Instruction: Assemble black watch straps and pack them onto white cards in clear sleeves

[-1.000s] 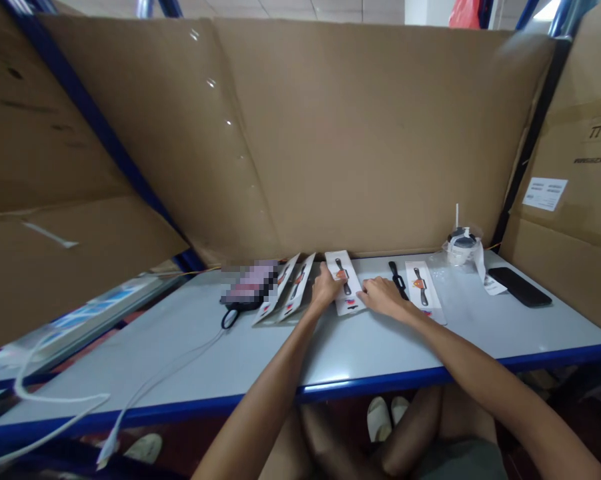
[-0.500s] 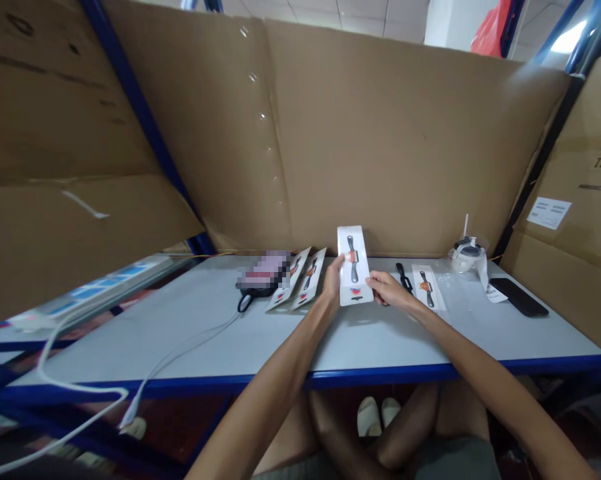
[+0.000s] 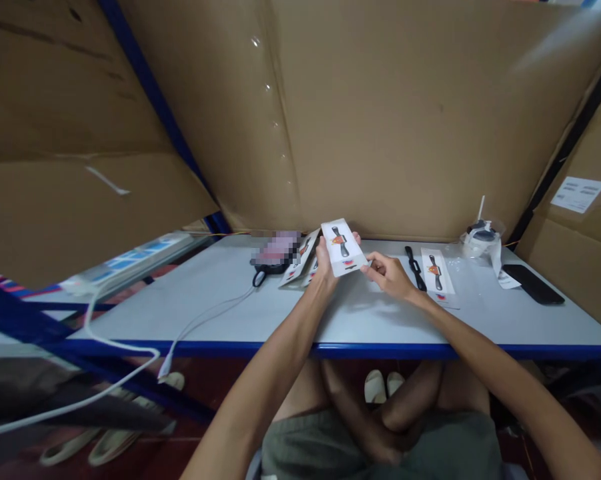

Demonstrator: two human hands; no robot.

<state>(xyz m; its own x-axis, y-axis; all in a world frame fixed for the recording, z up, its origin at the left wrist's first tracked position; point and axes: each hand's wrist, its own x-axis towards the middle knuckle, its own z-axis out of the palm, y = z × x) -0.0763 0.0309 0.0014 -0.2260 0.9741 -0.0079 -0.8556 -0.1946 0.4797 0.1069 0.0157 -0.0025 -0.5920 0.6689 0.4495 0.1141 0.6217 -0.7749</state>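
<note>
- One white packet [image 3: 343, 248] is above the table's [image 3: 260, 320] middle, gripped in the left hand [image 3: 325, 260].
- Right hand [image 3: 391, 275] has curled fingers at its near right corner; pinching or merely touching, I cannot tell.
- Left: leaning cards [image 3: 300, 260], partly blocked by the left hand; blurred device [image 3: 273, 257].
- Right: black tool [image 3: 415, 269], flat card [image 3: 435, 275], plastic-wrapped object [image 3: 480, 241], dark phone [image 3: 533, 285].

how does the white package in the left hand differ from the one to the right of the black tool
The held package is raised and tilted, while the other package lies on the table. The left hand grips the held package, with the right hand at its near corner; neither hand touches the other package. Both have white fronts picturing a dark tool with an orange-red patch.
</note>
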